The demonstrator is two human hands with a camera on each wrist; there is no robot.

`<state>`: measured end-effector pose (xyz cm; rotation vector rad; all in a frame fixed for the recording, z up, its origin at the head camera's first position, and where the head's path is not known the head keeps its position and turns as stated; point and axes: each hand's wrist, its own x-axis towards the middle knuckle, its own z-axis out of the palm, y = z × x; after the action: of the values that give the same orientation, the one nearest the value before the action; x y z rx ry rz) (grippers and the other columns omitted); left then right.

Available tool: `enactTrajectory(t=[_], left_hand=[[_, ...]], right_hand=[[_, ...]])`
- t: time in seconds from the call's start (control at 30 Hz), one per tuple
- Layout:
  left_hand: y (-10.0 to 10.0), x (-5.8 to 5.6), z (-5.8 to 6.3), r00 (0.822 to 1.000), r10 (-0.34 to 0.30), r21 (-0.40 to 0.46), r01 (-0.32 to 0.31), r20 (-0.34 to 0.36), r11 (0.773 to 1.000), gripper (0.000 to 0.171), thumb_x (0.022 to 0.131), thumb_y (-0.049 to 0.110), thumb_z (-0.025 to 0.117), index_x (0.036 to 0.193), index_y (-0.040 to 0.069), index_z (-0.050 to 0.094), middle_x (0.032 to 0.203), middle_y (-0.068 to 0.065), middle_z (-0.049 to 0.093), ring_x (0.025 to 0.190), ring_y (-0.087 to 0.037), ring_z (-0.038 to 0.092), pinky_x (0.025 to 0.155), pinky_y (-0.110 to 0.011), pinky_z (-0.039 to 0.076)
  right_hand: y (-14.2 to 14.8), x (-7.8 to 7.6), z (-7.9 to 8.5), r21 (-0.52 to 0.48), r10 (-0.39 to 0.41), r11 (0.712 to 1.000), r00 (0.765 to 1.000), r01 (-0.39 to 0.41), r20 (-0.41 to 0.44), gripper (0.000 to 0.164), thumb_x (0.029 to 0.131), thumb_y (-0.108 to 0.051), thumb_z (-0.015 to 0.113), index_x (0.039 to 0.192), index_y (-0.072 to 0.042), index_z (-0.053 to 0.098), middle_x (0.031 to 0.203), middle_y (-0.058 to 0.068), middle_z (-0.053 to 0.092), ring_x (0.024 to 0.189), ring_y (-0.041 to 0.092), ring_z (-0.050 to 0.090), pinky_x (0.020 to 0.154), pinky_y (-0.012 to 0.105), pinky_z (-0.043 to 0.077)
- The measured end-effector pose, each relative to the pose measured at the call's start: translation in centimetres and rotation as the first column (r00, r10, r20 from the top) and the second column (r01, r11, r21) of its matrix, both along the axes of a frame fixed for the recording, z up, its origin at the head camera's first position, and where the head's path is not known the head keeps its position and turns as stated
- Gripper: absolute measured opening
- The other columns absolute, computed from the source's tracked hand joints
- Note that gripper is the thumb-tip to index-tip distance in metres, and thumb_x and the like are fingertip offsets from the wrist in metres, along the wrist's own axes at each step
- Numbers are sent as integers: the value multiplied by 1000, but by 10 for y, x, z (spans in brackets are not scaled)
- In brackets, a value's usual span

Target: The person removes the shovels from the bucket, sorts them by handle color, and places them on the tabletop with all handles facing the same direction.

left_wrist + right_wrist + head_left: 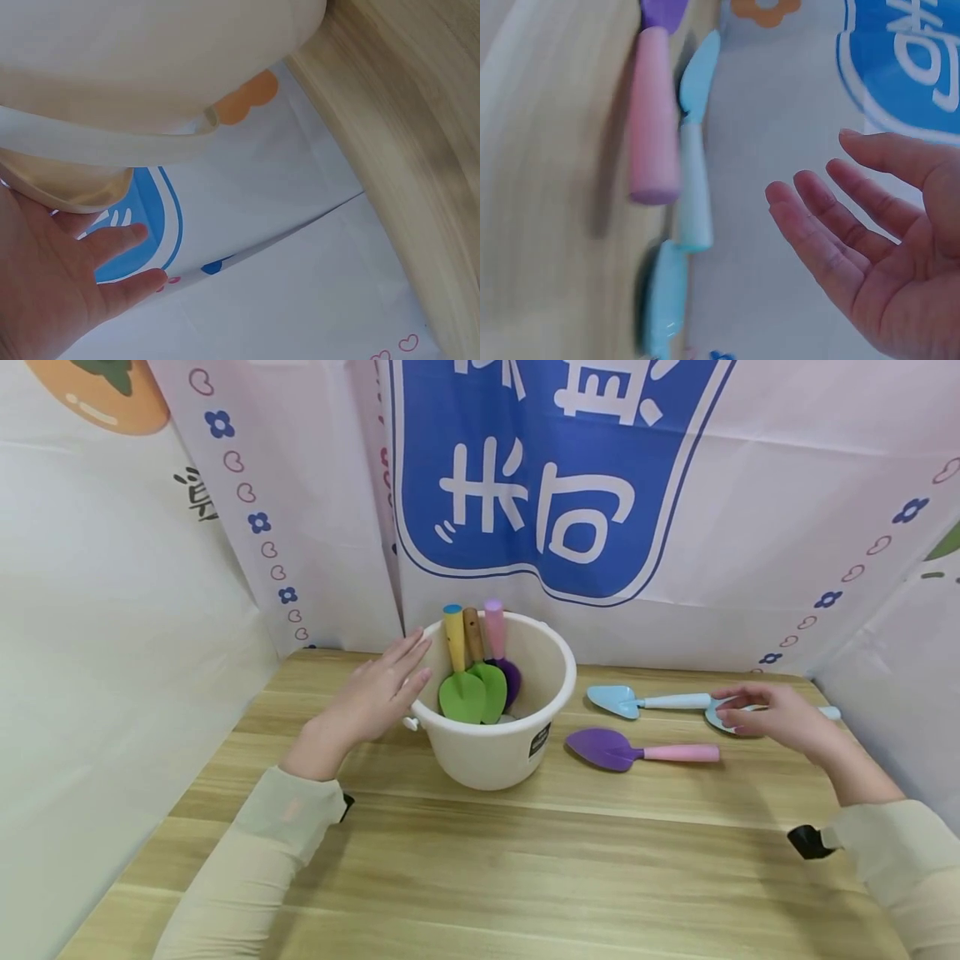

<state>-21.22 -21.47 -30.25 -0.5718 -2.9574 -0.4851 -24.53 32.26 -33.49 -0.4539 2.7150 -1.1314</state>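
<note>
A white bucket point(480, 756) stands near the table's back edge. My left hand point(375, 689) is at the left of its rim, fingers extended; the left wrist view shows the same hand point(56, 277) beside the rim. Inside lean a green trowel with a yellow handle point(455, 639), another with a brown handle point(473, 635) and a purple one with a pink handle point(495, 631). Above a light blue trowel point(828, 712), partly hiding it, hovers my right hand point(780, 718). Its fingers are loosely bent and hold nothing in the right wrist view.
Left of my right hand lie a second light blue trowel point(617, 700) and a purple trowel with a pink handle point(603, 749). The wooden table point(480, 877) meets a printed cloth point(750, 527) behind and white cloth at both sides.
</note>
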Motion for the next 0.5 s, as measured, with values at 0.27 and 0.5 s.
enactTrajectory(t=[0.27, 0.5], left_hand=[[1, 0, 1, 1000, 2, -5, -1, 1, 1000, 63, 112, 45, 26, 165, 12, 20, 172, -8, 10, 155, -37, 12, 119, -67, 17], [0, 0, 0, 1000, 8, -28, -8, -1, 1000, 63, 112, 47, 23, 165, 12, 20, 171, -8, 10, 155, -36, 10, 120, -67, 13]], right_hand=[[-32, 0, 31, 117, 79, 991, 991, -66, -108, 37, 103, -14, 62, 132, 9, 60, 120, 26, 67, 98, 26, 71, 78, 29, 58], [-69, 0, 52, 161, 110, 984, 979, -82, -172, 33, 105, -17, 61, 130, 4, 64, 123, 25, 67, 111, 45, 65, 92, 58, 54]])
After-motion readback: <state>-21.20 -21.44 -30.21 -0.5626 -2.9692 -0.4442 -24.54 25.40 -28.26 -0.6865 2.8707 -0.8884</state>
